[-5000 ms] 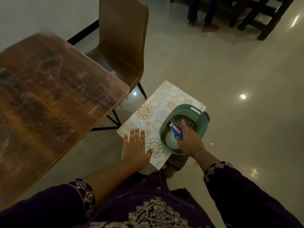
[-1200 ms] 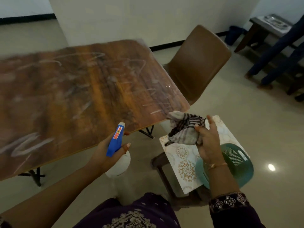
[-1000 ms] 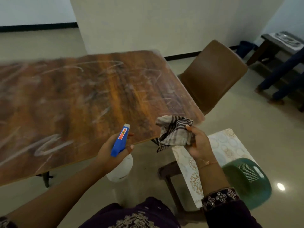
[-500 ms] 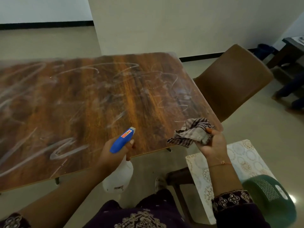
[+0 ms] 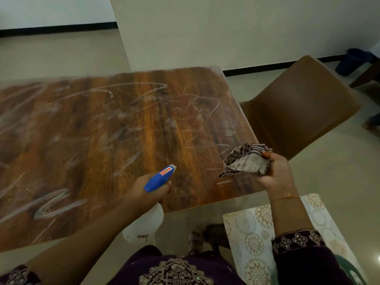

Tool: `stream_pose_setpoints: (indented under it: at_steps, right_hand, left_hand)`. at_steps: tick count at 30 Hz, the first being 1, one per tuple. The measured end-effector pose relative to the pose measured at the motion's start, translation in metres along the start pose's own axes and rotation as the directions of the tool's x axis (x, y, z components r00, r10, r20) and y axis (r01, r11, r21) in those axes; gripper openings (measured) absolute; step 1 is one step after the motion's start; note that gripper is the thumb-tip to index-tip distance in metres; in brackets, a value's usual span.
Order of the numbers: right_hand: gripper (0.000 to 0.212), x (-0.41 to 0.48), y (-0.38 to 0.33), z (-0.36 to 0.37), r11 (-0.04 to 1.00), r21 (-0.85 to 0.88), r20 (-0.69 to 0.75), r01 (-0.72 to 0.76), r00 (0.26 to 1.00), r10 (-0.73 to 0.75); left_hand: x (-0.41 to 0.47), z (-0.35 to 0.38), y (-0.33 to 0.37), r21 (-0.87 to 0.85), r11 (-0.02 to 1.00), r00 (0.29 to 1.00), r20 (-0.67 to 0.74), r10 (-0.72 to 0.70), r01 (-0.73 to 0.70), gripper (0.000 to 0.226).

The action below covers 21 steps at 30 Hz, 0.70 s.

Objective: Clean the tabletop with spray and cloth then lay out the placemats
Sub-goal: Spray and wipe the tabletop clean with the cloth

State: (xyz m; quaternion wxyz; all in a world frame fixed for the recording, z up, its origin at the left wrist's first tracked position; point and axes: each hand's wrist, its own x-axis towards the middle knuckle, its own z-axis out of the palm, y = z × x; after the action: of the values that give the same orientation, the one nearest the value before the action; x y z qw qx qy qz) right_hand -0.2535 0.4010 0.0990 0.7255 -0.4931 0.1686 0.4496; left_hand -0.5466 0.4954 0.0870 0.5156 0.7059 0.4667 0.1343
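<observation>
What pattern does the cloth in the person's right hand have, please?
Dark and pale stripes; the crumpled striped cloth shows best in the head view.

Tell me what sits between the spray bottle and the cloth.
Head view: nothing stands between the spray bottle and the cloth, only a bare stretch of the streaked tabletop near its front right corner.

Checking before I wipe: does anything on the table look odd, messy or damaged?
Yes: pale looping streaks run all over the tabletop, like scribbles or dried smears on the wood. Nothing looks spilled or broken.
</observation>
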Motion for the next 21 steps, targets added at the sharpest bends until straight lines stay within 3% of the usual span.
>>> stream_pose_setpoints:
  at_steps: [6, 11, 14, 16, 21]
  right_hand:
    - [0.044, 0.026, -0.029, 0.004, 1.000, -0.002, 0.057, -0.015, 0.998, 0.015]
    - [0.019, 0.042, -0.047, 0.003, 0.998, -0.053, 0.078, -0.025, 0.997, 0.029]
    - [0.015, 0.047, -0.056, 0.002, 0.995, -0.095, 0.082, -0.034, 0.996, 0.042]
    - [0.016, 0.049, -0.061, -0.001, 0.991, -0.127, 0.088, -0.033, 0.995, 0.045]
    - [0.024, 0.058, -0.071, -0.014, 0.982, -0.190, 0.077, -0.016, 0.997, 0.031]
  left_hand:
    - [0.017, 0.019, 0.014, 0.038, 0.999, 0.998, 0.059, -0.013, 0.011, 0.035]
    - [0.027, 0.036, 0.018, 0.065, 0.996, 0.987, 0.147, -0.066, 0.057, 0.024]
    - [0.033, 0.043, 0.021, 0.094, 0.994, 0.982, 0.174, -0.078, 0.062, 0.054]
    - [0.035, 0.048, 0.021, 0.166, 0.985, 0.973, 0.214, -0.082, 0.047, 0.060]
    - [0.038, 0.060, 0.023, 0.236, 0.972, 0.969, 0.236, -0.067, 0.010, 0.033]
